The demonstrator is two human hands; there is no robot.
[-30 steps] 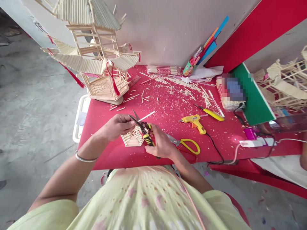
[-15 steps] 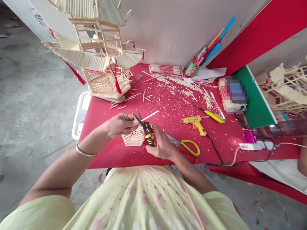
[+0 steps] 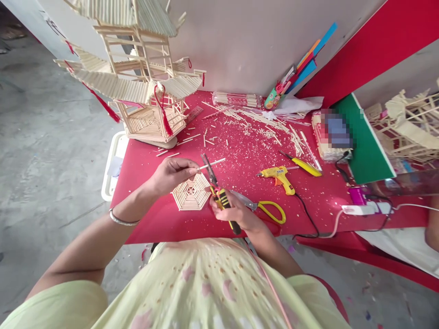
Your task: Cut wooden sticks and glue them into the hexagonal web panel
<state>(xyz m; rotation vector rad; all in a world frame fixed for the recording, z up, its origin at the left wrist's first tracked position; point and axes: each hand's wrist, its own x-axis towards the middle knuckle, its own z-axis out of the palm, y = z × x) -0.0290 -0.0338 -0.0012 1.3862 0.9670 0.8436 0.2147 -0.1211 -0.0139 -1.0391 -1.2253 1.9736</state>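
Observation:
My left hand [image 3: 176, 174] pinches one end of a thin pale wooden stick [image 3: 216, 161], which points to the right above the table. My right hand [image 3: 233, 211] is wrapped round the yellow-and-black handles of a pair of cutters [image 3: 221, 197]. The dark blades point up and away from me and cross the stick near my left fingertips; whether they touch it I cannot tell. Below and between my hands, a hexagonal panel of sticks [image 3: 191, 194] lies flat on the red table [image 3: 154, 228]. Yellow-handled scissors [image 3: 270, 209] lie just right of my right hand, their blades partly hidden.
A tall stick-built pagoda [image 3: 140, 91] with red tassels stands at back left. Loose sticks and scraps [image 3: 254, 119] litter the table's back. To the right lie a yellow glue gun [image 3: 279, 177] with its cord, a utility knife [image 3: 305, 166] and a power strip [image 3: 365, 209].
The cutters have swung more upright, and my right hand has shifted slightly right and lower. More of the hexagonal panel shows. My left hand still holds the stick.

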